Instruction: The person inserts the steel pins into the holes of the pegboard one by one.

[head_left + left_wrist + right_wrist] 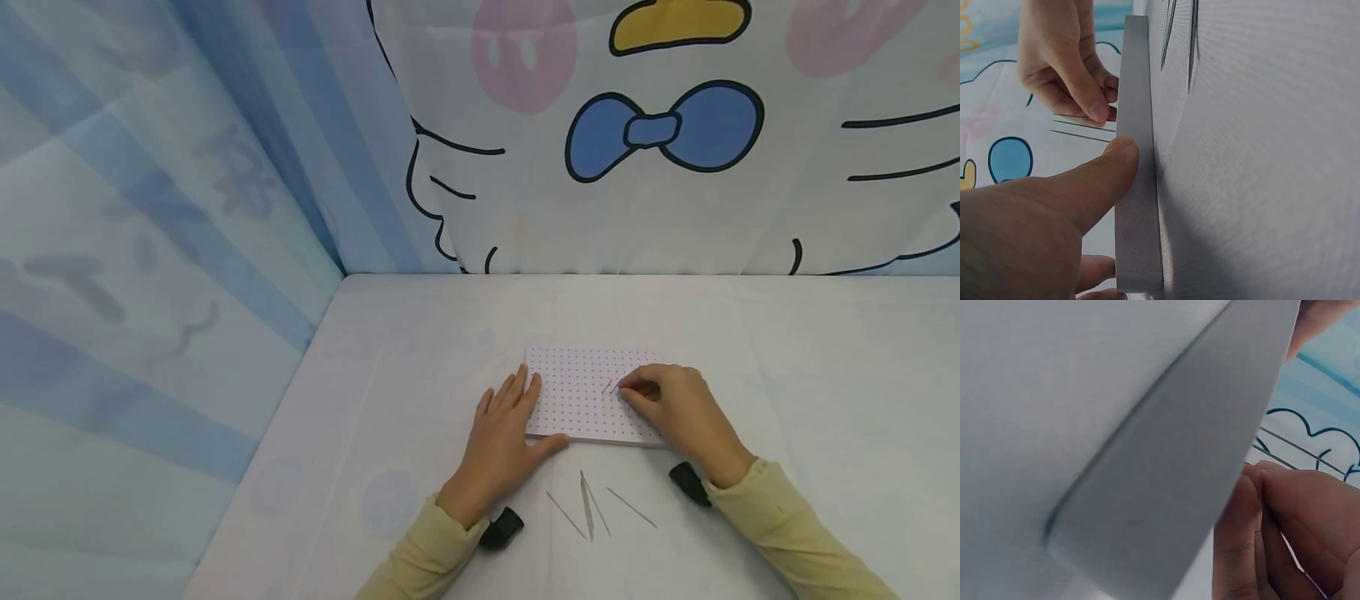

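A white board (573, 404) with a grid of small holes lies flat on the table. My left hand (501, 446) rests at its left edge with the fingers extended, and its thumb presses the front side (1138, 231). Over the board's right half, my right hand (684, 412) pinches a thin metal needle between thumb and fingertips, its lower end close to the surface. Two more needles (1082, 127) stand up from the board beside those fingertips. Whether the pinched needle sits in a hole cannot be told.
Several loose needles (588, 504) lie on the white tabletop (405, 400) in front of the board, between the forearms. A black wrist device is strapped at each sleeve. Behind the table hangs a printed cloth (675, 208), with another curtain (150, 292) on the left.
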`<move>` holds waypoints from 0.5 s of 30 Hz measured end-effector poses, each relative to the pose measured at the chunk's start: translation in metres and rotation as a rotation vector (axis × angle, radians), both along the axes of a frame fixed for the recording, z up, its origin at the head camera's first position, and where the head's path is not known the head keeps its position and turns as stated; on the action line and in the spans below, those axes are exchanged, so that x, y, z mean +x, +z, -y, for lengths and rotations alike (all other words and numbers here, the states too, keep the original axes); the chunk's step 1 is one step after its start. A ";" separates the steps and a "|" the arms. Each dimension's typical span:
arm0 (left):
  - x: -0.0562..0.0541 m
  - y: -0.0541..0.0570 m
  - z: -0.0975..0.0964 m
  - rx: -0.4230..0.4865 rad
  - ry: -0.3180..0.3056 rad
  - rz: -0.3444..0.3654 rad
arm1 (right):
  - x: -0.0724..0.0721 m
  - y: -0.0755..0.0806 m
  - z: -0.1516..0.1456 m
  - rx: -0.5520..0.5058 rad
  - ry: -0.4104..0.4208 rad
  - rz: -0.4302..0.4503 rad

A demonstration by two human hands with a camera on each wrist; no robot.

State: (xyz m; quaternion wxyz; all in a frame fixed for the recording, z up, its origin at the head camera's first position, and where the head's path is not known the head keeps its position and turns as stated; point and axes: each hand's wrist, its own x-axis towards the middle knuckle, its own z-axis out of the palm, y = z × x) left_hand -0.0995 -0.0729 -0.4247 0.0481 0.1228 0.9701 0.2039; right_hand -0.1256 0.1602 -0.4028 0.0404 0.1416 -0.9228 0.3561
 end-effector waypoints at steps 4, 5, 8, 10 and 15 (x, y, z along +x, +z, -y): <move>0.000 -0.001 0.000 0.005 -0.003 -0.003 | 0.000 0.002 0.001 0.027 -0.008 -0.010; 0.000 -0.001 0.000 0.006 -0.004 -0.004 | 0.001 0.002 0.001 0.033 -0.012 -0.010; 0.000 -0.001 0.000 0.008 -0.006 -0.010 | 0.002 0.003 0.001 0.058 -0.032 -0.012; 0.000 -0.001 -0.001 0.010 -0.006 -0.013 | 0.004 0.003 0.000 0.073 -0.046 -0.011; 0.001 -0.001 -0.001 0.008 -0.007 -0.014 | 0.010 0.004 -0.003 0.101 -0.059 -0.016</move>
